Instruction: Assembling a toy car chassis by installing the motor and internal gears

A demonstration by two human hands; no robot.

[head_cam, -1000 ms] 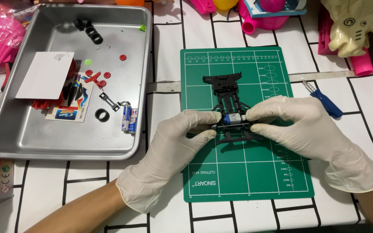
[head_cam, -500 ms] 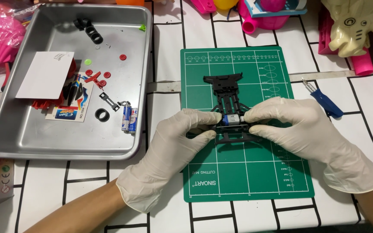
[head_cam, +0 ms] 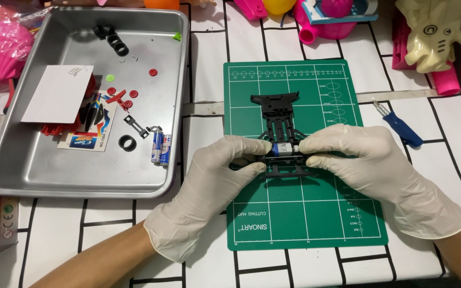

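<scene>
A black toy car chassis (head_cam: 279, 113) lies lengthwise on a green cutting mat (head_cam: 300, 213). My left hand (head_cam: 212, 184), in a white glove, pinches the chassis's near end from the left. From the right, my gloved right hand (head_cam: 369, 165) grips the same end. Between my fingertips sits a small silver and blue motor (head_cam: 282, 150), set in the chassis. The near end of the chassis is partly hidden by my fingers.
A metal tray (head_cam: 38, 176) at the left holds black tyres (head_cam: 117, 45), red small parts, a white card (head_cam: 57, 93), a sticker sheet and two batteries (head_cam: 160, 148). A blue screwdriver (head_cam: 398, 127) lies right of the mat. Pink and yellow toys line the far edge.
</scene>
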